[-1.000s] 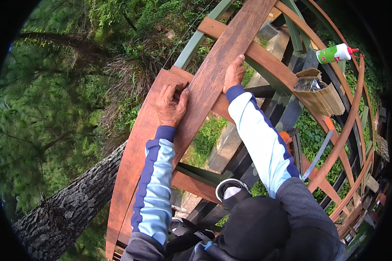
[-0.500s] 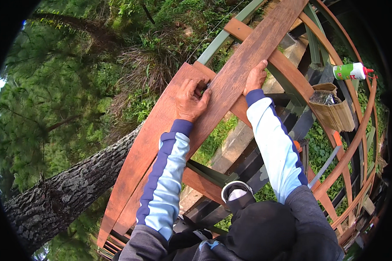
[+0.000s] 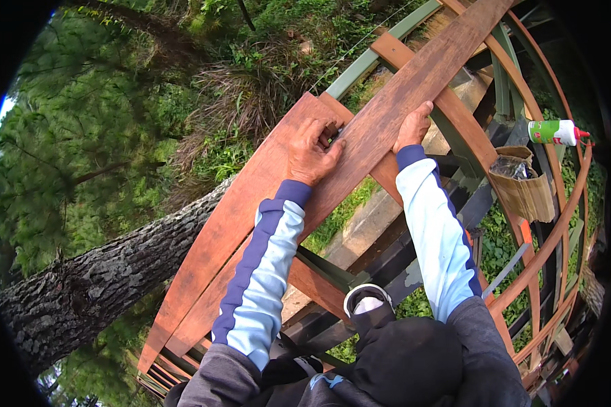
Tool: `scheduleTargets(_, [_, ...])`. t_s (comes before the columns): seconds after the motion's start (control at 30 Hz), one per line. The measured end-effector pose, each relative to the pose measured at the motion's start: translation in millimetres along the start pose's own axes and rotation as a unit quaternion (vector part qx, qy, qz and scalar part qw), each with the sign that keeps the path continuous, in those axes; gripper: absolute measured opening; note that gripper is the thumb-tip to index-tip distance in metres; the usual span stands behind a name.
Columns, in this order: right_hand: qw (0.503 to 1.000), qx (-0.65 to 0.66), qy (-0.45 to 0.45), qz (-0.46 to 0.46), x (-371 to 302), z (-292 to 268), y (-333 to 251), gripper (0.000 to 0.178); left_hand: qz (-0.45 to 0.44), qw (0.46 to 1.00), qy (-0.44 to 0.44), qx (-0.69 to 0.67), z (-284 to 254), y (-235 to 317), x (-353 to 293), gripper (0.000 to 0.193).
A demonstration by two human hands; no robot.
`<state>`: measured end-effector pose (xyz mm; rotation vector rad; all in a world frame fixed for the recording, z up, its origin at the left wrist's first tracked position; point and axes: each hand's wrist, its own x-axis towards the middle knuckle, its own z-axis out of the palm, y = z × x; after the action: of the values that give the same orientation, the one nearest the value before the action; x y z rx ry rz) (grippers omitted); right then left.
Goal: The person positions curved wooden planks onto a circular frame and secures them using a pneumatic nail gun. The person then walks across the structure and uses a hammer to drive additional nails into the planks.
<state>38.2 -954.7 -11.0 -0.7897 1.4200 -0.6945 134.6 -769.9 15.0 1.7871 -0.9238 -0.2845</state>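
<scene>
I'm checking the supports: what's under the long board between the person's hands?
Brown crosspieces pass beneath the long board, with parts visible past its edges. Their covered stretches cannot be seen, and the right hand has its fingers mostly hidden.

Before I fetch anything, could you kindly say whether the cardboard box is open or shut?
Open: shiny contents show inside the cardboard box, with no flap closed over them.

An outdoor building site amid greenery [image 3: 95,136]: wooden planks [image 3: 414,91] lie across open joists [image 3: 465,125], with a squeeze bottle [image 3: 552,131], a cardboard box [image 3: 531,197] and a tree trunk [image 3: 115,264] nearby.
</scene>
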Motion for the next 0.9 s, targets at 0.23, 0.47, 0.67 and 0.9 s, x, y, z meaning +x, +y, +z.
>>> scheduleTargets(0.23, [1.000, 0.012, 0.006, 0.007, -8.9, 1.5, -6.4, 0.082, -0.001, 1.000, -0.008, -0.005, -1.4, -0.9, -0.9, 0.035])
scheduleTargets(0.47, [1.000, 0.009, 0.000, -0.002, -1.2, -0.1, -2.3, 0.080, -0.048, 0.998, 0.019, -0.040, -19.6, 0.6, -17.9, 0.048])
scheduleTargets(0.67, [0.999, 0.034, -0.006, -0.004, -2.5, 2.5, -1.7, 0.083, -0.122, 0.911, -0.072, 0.386, -89.2, 28.4, -101.5, 0.131])
scheduleTargets(0.9, [1.000, -0.009, 0.001, -0.029, -13.9, 6.6, -7.1, 0.079, -0.190, 0.867, -0.178, 0.424, -82.0, 35.6, -125.4, 0.146])
